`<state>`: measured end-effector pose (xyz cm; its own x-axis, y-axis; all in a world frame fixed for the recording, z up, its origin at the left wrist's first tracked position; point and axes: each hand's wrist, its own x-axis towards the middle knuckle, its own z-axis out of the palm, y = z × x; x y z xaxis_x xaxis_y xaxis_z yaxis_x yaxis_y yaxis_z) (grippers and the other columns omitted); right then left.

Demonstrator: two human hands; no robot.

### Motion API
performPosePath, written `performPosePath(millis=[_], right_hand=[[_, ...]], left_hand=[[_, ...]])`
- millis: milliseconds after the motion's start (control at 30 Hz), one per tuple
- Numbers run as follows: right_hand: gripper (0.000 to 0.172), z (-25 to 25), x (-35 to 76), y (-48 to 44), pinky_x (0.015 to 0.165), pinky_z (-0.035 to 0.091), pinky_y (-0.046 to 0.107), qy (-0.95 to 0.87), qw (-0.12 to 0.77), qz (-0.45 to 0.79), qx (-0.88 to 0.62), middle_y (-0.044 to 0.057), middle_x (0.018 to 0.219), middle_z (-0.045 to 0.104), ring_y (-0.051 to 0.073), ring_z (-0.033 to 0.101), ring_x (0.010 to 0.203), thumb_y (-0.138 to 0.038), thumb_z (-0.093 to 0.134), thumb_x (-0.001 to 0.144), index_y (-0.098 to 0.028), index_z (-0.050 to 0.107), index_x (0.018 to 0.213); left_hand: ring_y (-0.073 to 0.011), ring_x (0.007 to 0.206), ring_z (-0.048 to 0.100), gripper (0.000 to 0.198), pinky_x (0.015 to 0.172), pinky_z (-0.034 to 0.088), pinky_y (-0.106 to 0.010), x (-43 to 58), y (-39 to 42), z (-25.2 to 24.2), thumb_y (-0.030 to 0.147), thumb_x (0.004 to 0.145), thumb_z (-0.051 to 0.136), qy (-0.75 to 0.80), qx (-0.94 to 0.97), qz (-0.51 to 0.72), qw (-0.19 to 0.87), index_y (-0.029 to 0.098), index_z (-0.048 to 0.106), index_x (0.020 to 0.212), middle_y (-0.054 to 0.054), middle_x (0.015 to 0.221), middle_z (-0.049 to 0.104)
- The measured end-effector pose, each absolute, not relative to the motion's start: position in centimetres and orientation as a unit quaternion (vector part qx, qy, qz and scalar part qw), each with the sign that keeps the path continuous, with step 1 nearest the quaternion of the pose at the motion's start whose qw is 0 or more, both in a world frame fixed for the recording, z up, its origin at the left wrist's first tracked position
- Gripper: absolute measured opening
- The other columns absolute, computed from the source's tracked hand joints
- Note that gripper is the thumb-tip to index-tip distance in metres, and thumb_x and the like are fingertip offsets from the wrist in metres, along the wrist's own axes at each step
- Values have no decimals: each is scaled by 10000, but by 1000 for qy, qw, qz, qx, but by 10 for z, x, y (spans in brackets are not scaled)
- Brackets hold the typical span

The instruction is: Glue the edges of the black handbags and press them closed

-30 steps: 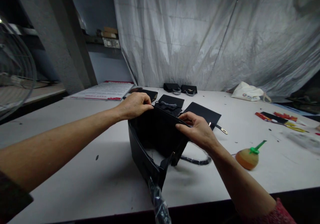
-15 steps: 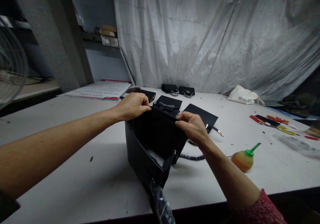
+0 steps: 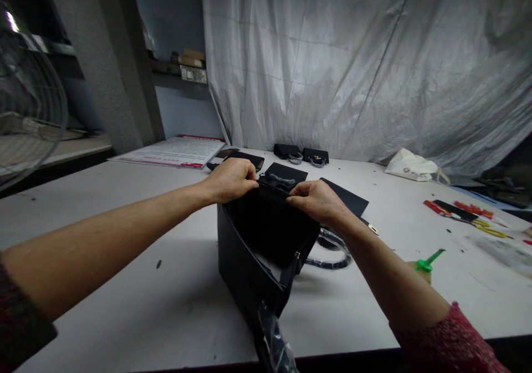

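A black handbag (image 3: 245,262) stands on the white table with its mouth spread wide and its dark inside facing me. Its near handle (image 3: 276,340) is wrapped in clear plastic and hangs over the table's front edge; the far handle (image 3: 332,263), also wrapped, lies on the right. My left hand (image 3: 233,180) pinches the bag's far rim at the left. Farther right on that same rim, my right hand (image 3: 318,200) pinches it between thumb and fingers. A zipper pull (image 3: 297,255) shows at the right side of the opening.
Behind the bag lie black bag pieces (image 3: 344,195) and two small black bags (image 3: 316,157). A green-spouted bottle (image 3: 424,265) stands partly behind my right forearm. Yellow-handled scissors (image 3: 488,228), a white cloth pouch (image 3: 411,165) and a printed board (image 3: 174,151) rest farther out.
My right hand has slid left along the rim, closer to my left hand. The view has shifted slightly, and my right forearm now covers part of the bottle.
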<state>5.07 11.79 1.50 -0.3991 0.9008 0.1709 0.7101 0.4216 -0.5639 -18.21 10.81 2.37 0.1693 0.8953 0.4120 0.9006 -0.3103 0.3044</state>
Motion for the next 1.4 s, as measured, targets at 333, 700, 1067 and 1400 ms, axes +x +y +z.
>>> performPosePath(millis=[333, 700, 1067, 1400], right_hand=[[157, 38, 35, 123, 553, 309, 237, -882, 129, 93, -443, 11, 744, 647, 122, 531, 638, -319, 624, 780, -184, 675, 843], [283, 35, 0, 146, 572, 309, 275, -893, 86, -3, -441, 64, 773, 677, 173, 564, 681, -434, 560, 801, -216, 739, 823], [149, 52, 16, 120, 520, 295, 249, -879, 57, 104, -461, -14, 597, 551, 119, 488, 559, -290, 601, 724, -185, 702, 757], [111, 43, 41, 118, 513, 283, 246, -862, 103, 151, -473, -40, 554, 471, 95, 425, 514, -264, 601, 728, -173, 657, 697]], left_hand=[[-167, 726, 593, 122, 630, 370, -278, -177, 109, 22, 305, 746, 658, -607, -748, -267, 15, 195, 686, 698, -11, 732, 673], [-167, 696, 578, 136, 607, 338, -288, -174, 108, 25, 312, 751, 673, -614, -745, -260, 17, 189, 687, 693, -20, 708, 668], [-181, 933, 567, 514, 754, 476, -280, -196, 100, 26, 255, 538, 818, -456, -843, -252, -134, 188, 514, 947, -35, 1082, 496], [-146, 827, 553, 219, 730, 431, -255, -176, 100, 31, 367, 740, 730, -420, -873, -230, -93, 195, 666, 860, -8, 920, 585]])
